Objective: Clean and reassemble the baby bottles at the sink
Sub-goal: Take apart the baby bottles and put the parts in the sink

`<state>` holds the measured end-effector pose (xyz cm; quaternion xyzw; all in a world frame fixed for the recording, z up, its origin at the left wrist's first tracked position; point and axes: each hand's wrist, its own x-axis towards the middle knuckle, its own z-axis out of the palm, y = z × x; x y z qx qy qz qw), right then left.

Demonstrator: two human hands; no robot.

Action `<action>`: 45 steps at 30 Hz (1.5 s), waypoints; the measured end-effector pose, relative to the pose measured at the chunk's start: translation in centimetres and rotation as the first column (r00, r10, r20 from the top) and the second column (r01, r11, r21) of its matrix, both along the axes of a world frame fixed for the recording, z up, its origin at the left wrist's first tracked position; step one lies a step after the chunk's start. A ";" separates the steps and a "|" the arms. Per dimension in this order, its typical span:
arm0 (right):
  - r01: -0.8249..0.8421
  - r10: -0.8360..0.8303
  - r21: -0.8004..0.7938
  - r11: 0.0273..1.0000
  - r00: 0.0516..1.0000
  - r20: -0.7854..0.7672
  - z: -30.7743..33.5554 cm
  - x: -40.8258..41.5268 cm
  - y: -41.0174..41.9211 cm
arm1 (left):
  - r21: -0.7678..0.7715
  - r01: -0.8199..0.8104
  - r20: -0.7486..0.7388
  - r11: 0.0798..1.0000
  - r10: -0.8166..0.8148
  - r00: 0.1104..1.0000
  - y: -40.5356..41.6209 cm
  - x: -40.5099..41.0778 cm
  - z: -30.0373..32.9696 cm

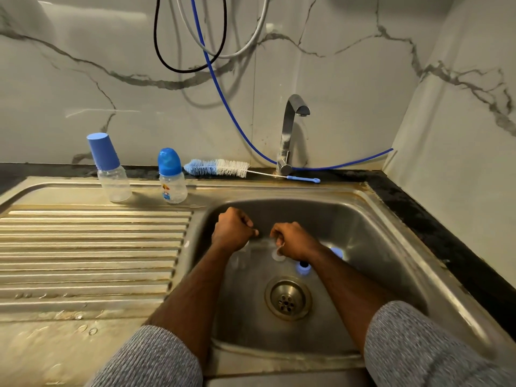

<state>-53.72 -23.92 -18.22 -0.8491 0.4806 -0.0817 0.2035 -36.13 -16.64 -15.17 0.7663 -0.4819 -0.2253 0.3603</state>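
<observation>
Walls: marble-patterned panels are meeting in the far right corner, with a blue hose and black and grey cables hanging down.
Worktop: dark stone is running round a steel sink unit.
Draining board: ridged steel is lying to the left.
Sink: a steel basin is sitting right of the board, drain near its middle, tap standing at the far rim.
Bottles: a blue-capped bottle and a blue-domed bottle are standing upright at the far left.
Brush: it is lying along the far edge.
Left hand: the grip is curling over a blurred clear part in the basin.
Right hand: the grip is curling beside it; what it is holding I cannot tell.
Blue pieces: they are lying in the basin by the right wrist.
</observation>
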 end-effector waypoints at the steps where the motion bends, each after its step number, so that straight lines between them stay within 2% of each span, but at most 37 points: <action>1: 0.013 -0.013 0.003 1.000 1.000 0.010 -0.1 0.2 -0.1 | 0.002 -0.005 -0.005 1.000 0.005 1.000 -0.1 0.1 0.0; 5: 0.043 -0.044 0.022 0.999 0.999 0.024 -0.8 1.1 -0.2 | 0.007 -0.015 -0.024 1.000 0.015 1.000 -0.2 0.2 -0.2; 13: 0.009 -0.004 0.069 0.998 0.996 -0.084 -2.2 1.3 0.1 | 0.008 -0.021 -0.053 1.000 0.021 0.998 -0.5 0.3 -0.4; 17: 0.008 -0.002 0.072 0.997 0.997 -0.073 -2.1 1.1 0.0 | -0.005 -0.014 -0.046 1.000 0.014 0.999 -0.5 0.2 -0.4; 22: 0.040 -0.035 -0.028 0.999 0.989 0.145 0.0 0.5 0.7 | -0.094 -0.022 -0.074 0.995 0.015 0.997 -0.2 0.0 0.6; 26: 0.125 -0.060 -0.159 0.979 0.931 0.360 3.1 0.7 2.5 | -0.239 -0.062 -0.141 0.969 0.028 0.990 1.6 0.1 3.2; 29: 0.134 -0.028 -0.208 0.969 0.894 0.448 5.4 2.0 3.8 | -0.316 -0.094 -0.167 0.944 0.042 0.985 3.5 1.0 4.8; 34: 0.098 0.069 -0.281 0.955 0.845 0.530 9.1 7.7 6.2 | -0.354 -0.073 -0.073 0.933 0.051 0.996 7.8 6.0 7.5; 39: -0.024 0.217 -0.349 0.937 0.823 0.526 11.5 15.6 9.1 | -0.324 -0.130 0.052 0.937 0.155 0.987 12.0 14.2 8.7; 43: -0.161 0.342 -0.382 0.910 0.812 0.473 13.2 21.1 10.7 | -0.307 -0.225 0.035 0.925 0.247 0.968 14.0 20.2 8.8; 45: -0.204 0.366 -0.389 0.898 0.838 0.404 14.6 24.0 10.8 | -0.283 -0.258 -0.001 0.924 0.269 0.963 14.5 22.8 9.1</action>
